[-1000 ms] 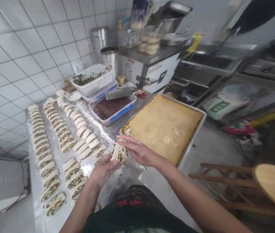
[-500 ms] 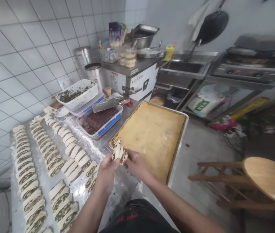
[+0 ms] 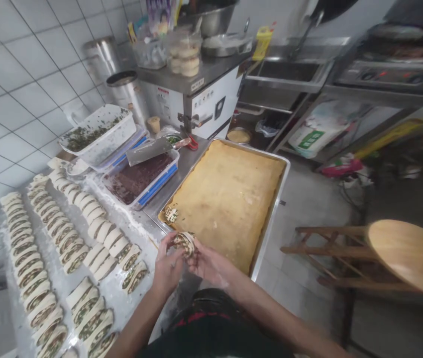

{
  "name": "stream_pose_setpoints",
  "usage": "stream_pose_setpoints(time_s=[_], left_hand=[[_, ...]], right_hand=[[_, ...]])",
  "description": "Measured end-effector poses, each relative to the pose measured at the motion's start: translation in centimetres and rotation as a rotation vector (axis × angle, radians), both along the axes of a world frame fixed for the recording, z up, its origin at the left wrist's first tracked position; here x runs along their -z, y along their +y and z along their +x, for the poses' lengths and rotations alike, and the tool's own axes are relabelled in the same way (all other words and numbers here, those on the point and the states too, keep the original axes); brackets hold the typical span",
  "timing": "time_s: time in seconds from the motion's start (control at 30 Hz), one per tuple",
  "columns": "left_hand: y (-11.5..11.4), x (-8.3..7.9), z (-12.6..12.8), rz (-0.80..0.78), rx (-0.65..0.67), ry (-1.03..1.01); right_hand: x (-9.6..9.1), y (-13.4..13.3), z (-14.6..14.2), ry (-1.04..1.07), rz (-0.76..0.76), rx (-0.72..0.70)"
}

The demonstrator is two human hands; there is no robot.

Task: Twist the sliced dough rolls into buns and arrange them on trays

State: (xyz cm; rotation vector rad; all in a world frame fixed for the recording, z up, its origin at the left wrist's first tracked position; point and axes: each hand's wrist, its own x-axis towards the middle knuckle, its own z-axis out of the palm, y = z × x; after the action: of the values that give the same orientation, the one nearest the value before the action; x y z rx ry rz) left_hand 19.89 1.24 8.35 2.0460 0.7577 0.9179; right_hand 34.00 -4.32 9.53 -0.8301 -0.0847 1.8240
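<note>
Between my two hands, just off the near left corner of the baking tray [image 3: 287, 171], is a dough roll [image 3: 183, 243] with green filling showing in its layers. My left hand [image 3: 167, 266] grips it from the left, and my right hand [image 3: 206, 263] closes on it from the right; some fingertips are hidden behind it. One shaped roll [image 3: 171, 214] lies in the tray's left corner, on a yellowish lining sheet [image 3: 234, 194]. To the left, rows of cut dough slices [image 3: 32, 263] with the same filling cover the floured steel table [image 3: 122, 318].
A cleaver [image 3: 152, 150] rests across a plastic box of dark paste [image 3: 137, 184]. Behind it stands a white tub of chopped greens [image 3: 97, 132]. A steel-topped cabinet [image 3: 196, 99] is at the back. On the right is a round wooden stool [image 3: 409, 253].
My hands have turned the roll so its layered side shows, and drawn it slightly back from the tray corner, where the shaped roll is now fully visible. The camera view has tilted down.
</note>
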Motion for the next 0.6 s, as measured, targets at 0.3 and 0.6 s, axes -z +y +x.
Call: stream_pose_setpoints(time_s=[0.3, 0.6], left_hand=[[0.5, 2.7, 2.0, -0.435, -0.059, 0.017], [6.9, 7.5, 6.7, -0.904, -0.116, -0.058]], right_hand=[[4.5, 3.3, 7.2, -0.384, 0.099, -0.349], [7.1, 12.4, 11.7, -0.685, 0.270, -0.922]])
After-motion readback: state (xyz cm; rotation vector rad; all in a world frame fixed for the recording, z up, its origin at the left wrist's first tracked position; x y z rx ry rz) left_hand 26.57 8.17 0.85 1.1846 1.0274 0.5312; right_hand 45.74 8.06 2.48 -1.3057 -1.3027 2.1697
